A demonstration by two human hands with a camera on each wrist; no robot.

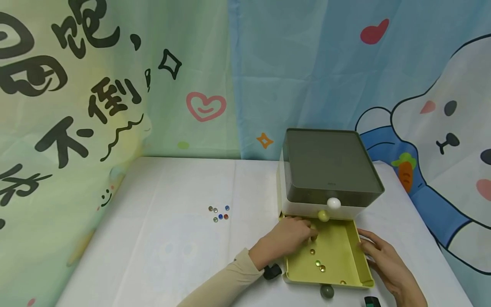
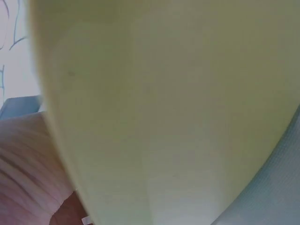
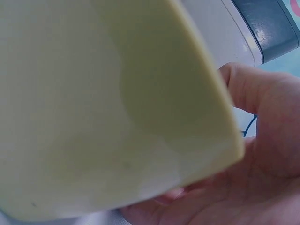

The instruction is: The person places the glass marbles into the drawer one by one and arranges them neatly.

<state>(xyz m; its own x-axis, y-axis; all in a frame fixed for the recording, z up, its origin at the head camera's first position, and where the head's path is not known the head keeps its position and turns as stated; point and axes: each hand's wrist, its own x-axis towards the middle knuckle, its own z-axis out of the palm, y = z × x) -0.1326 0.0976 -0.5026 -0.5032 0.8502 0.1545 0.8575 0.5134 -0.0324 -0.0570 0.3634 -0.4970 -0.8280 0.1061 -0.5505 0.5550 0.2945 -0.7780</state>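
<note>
A yellow-green drawer [image 1: 337,256] is pulled out from the bottom of a white cabinet with a dark olive top [image 1: 330,162]. My left hand [image 1: 289,234] reaches over its left wall into the back left part, fingers bent downward. Whether they pinch anything is hidden. In front of that hand, several glass marbles lie on the drawer floor, among them an amber marble [image 1: 312,252] and a green marble [image 1: 318,263]. My right hand [image 1: 387,260] rests along the outside of the drawer's right wall, fingers loosely extended. In the right wrist view, the drawer's pale side [image 3: 117,117] partly covers that hand.
Several small marbles [image 1: 220,216] lie in a group on the white tablecloth [image 1: 172,247], left of the cabinet. The drawer has a round dark green knob [image 1: 327,291]; a white knob [image 1: 333,203] and a yellow-green knob [image 1: 323,215] sit above. A printed curtain [image 1: 291,64] hangs behind.
</note>
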